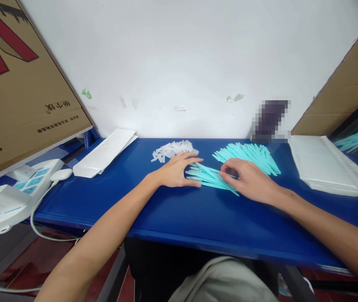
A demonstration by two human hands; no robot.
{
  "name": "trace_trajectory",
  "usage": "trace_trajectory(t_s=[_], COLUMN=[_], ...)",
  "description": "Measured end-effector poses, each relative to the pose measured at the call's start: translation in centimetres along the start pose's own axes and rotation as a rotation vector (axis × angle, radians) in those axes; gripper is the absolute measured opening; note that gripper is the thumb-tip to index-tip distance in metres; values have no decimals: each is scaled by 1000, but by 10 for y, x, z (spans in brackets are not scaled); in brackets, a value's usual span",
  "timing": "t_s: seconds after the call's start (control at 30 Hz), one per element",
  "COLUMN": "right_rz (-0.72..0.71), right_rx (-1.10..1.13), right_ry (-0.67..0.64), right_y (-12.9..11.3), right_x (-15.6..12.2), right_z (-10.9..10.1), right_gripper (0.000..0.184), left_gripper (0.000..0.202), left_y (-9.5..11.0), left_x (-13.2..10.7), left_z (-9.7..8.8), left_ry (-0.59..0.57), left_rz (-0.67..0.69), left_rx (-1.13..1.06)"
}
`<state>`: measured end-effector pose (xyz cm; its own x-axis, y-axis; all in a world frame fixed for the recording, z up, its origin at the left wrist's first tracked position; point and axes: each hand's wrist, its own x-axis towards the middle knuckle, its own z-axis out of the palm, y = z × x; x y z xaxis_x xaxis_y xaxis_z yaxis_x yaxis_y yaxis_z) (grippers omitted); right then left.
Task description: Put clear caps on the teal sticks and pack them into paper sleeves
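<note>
A loose bunch of thin teal plastic sticks (209, 177) lies on the blue table between my hands. My left hand (175, 170) curves around its left end, thumb and fingers apart. At the right end, my right hand (245, 178) has its thumb and index finger pinched together on the teal sticks; how many are between the fingertips is hidden. A larger fanned pile of the same teal sticks (257, 153) lies behind my right hand. Beyond my left hand is a heap of small translucent white plastic pieces (172, 149).
A folded white paper bag (103, 153) lies at the left, near a white power strip (24, 193) with a cable. Flat white packaging (330, 167) rests at the right. Cardboard (24, 92) stands at the left, and a white wall (179, 63) rises behind the blue table (179, 218).
</note>
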<state>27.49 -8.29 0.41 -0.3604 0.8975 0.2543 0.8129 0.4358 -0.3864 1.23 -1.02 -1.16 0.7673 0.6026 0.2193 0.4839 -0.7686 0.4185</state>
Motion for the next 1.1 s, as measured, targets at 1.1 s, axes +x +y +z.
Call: trace_trajectory(t_s=[1.1], right_rz=[-400], right_rx=[-496], right_ry=[-366], right_y=[-22], right_x=[29], right_z=[11], right_gripper=[16], left_gripper=[114], left_y=[-142], left_x=[-125], left_z=[-130], left_ry=[189], left_rz=[-1283], left_rx=[472])
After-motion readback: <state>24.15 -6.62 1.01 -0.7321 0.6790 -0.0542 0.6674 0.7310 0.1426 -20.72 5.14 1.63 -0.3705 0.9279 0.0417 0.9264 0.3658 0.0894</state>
